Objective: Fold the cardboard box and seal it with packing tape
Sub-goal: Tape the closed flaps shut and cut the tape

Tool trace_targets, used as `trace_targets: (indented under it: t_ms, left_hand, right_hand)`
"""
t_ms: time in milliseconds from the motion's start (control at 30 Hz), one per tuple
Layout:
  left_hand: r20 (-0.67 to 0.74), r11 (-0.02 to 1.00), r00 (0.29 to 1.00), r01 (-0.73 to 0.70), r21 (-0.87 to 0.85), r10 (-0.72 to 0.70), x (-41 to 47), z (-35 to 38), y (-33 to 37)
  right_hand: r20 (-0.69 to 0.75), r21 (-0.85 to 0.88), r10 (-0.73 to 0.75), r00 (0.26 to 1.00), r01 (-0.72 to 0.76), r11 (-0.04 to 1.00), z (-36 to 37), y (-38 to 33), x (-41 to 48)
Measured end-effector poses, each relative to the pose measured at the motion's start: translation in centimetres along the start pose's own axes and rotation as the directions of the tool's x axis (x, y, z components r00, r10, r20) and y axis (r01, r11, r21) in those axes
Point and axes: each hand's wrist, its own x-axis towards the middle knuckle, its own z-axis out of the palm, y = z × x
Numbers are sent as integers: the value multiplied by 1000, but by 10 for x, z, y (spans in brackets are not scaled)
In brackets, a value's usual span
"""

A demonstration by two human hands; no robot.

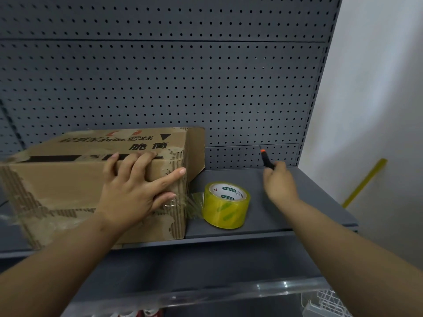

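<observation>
**Box held on the shelf, tape roll beside it**

Head view. A grey shelf (297, 213) runs across the lower half of the frame, backed by a perforated pegboard panel (183, 76). The cardboard box (57, 184) stands on the shelf at 8 to 9 o'clock. It is folded into shape, its outer paper is torn in patches, and one end flap stands open at its right end.

The left hand (130, 191) lies over the box's front top edge at about 7 o'clock. Its fingers are released and spread flat across the top and front faces, and the thumb presses on clear tape near the right corner.

The tape roll (225, 205), yellow with a white core, stands on edge on the shelf at 6 o'clock, just beside the box. A short tape strip (194, 202) runs from the roll to the box's corner.

The right hand (278, 181), blurred, is above the shelf at 4 o'clock. Its fingers are clenched around a black-handled tool (266, 160) with an orange collar and a thin tip pointing up. A pale wall (377, 88) with a slanted yellow strip (366, 181) fills 2 to 4 o'clock.
</observation>
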Motion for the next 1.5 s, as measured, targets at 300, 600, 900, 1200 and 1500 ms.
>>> trace_targets:
  t_ms: [300, 600, 900, 1200, 1500]
  left_hand:
    - [123, 995, 991, 58, -80, -48, 2, -14, 5]
    - [374, 953, 910, 254, -165, -177, 14, -37, 25]
    - [437, 918, 869, 344, -198, -232, 20, -41, 33]
    - [395, 906, 891, 341, -251, -225, 19, -37, 35]
    - [392, 904, 892, 341, -257, -225, 21, -37, 35]
  right_hand:
    - [161, 593, -27, 987, -75, 802, 12, -54, -136]
    - [138, 423, -63, 988, -1, 906, 35, -26, -202]
    - [142, 352, -51, 989, -2, 936, 47, -31, -217]
    - [158, 232, -67, 985, 29, 972, 61, -34, -221]
    - [198, 89, -42, 979, 25, 996, 74, -20, -225]
